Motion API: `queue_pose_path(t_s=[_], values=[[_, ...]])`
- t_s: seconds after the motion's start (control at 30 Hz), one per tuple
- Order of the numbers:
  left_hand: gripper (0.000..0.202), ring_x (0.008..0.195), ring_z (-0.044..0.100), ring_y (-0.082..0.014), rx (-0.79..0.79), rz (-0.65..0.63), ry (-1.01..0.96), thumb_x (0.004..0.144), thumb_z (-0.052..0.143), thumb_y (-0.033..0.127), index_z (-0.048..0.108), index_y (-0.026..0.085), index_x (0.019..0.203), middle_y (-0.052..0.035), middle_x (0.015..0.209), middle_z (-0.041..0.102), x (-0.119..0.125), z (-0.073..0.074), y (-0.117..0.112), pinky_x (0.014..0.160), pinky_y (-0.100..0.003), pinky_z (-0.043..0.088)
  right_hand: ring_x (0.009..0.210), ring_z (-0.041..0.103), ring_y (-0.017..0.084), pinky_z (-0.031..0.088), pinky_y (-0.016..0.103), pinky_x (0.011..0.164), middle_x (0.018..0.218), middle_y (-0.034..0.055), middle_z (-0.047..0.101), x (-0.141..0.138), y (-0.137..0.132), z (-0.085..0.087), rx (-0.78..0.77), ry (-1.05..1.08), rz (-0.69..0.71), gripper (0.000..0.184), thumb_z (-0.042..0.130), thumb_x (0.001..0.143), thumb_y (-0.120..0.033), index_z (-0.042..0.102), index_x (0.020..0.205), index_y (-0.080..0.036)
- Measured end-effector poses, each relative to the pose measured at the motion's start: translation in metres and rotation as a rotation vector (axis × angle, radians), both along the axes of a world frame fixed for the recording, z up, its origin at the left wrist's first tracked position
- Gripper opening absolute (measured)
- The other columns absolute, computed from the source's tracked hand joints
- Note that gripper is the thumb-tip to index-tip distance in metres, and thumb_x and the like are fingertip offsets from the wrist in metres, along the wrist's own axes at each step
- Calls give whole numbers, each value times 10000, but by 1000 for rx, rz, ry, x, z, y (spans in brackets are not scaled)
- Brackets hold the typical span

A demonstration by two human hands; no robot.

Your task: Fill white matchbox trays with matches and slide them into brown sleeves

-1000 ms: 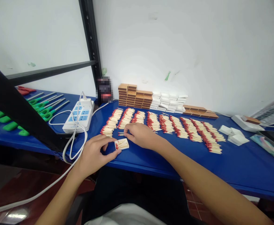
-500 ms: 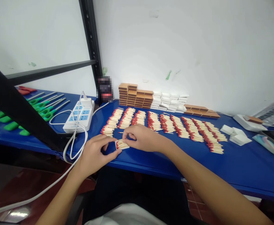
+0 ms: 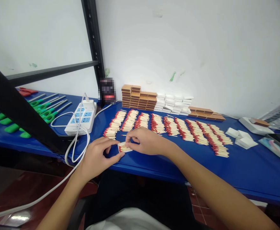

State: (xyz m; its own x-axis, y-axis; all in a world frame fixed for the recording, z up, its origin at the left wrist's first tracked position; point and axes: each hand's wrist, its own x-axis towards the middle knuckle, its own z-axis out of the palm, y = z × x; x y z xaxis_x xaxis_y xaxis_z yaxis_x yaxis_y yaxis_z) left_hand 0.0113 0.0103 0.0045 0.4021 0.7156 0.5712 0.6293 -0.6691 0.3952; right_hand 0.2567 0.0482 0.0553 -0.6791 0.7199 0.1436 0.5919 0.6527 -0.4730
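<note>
A small white matchbox tray (image 3: 123,148) with red-tipped matches in it lies near the front edge of the blue table (image 3: 250,169). My left hand (image 3: 95,158) grips its left end between thumb and fingers. My right hand (image 3: 144,140) rests over the tray's right side, fingers curled in a pinch on matches at the tray. Just behind, rows of red-tipped matches (image 3: 168,126) lie in piles across the table.
Stacked brown matchbox sleeves (image 3: 137,97) and white trays (image 3: 172,103) stand against the wall. A white power strip (image 3: 81,119) and its cable lie at left, beside green-handled scissors (image 3: 45,108). Loose white trays (image 3: 241,139) sit at right. A black shelf frame (image 3: 18,108) crosses the left side.
My right hand has come back from the loose matches by the piles to the tray, with its fingers now pinched over it. My left hand has stayed on the tray.
</note>
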Motion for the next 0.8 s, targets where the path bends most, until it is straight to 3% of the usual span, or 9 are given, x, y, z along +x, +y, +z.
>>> queue_pose_path(t_s=[0.13, 0.27, 0.37, 0.57, 0.8], values=[[254, 654, 578, -147, 8, 2, -5, 935, 807, 399, 807, 204, 1098, 26, 697, 591, 0, -1, 0, 674, -273, 476, 709, 538, 135, 333, 274, 679, 740, -14, 603, -2, 7, -7, 84, 44, -93, 119, 668, 1001, -187, 743, 909, -177], [253, 652, 572, -144, 6, 7, 1, 930, 817, 390, 810, 196, 1093, 30, 694, 574, 0, -1, 0, 674, -272, 475, 852, 600, 171, 361, 287, 724, 939, 44, 683, -3, 17, -18, 209, 12, -195, 88, 661, 1025, -211, 734, 993, -175], [257, 657, 573, -144, 4, 10, 0, 931, 816, 391, 810, 197, 1099, 28, 702, 581, 0, -2, 0, 678, -273, 478, 880, 618, 181, 370, 296, 722, 994, 60, 690, -4, 21, -22, 188, -76, -209, 113, 669, 1046, -263, 730, 999, -180], [255, 645, 575, -145, 0, 13, -8, 928, 812, 403, 815, 210, 1096, 30, 682, 576, 0, -2, 0, 679, -278, 489, 1057, 643, 223, 409, 314, 784, 1074, 83, 702, -7, 22, -23, 258, -152, -254, 105, 619, 1069, -222, 716, 1072, -180], [254, 646, 575, -142, 3, 9, -7, 928, 813, 398, 814, 214, 1102, 33, 690, 575, 0, -1, 0, 670, -271, 481, 1013, 644, 210, 389, 312, 765, 1039, 69, 683, -6, 23, -26, 249, -126, -244, 119, 616, 1067, -217, 728, 1039, -188]])
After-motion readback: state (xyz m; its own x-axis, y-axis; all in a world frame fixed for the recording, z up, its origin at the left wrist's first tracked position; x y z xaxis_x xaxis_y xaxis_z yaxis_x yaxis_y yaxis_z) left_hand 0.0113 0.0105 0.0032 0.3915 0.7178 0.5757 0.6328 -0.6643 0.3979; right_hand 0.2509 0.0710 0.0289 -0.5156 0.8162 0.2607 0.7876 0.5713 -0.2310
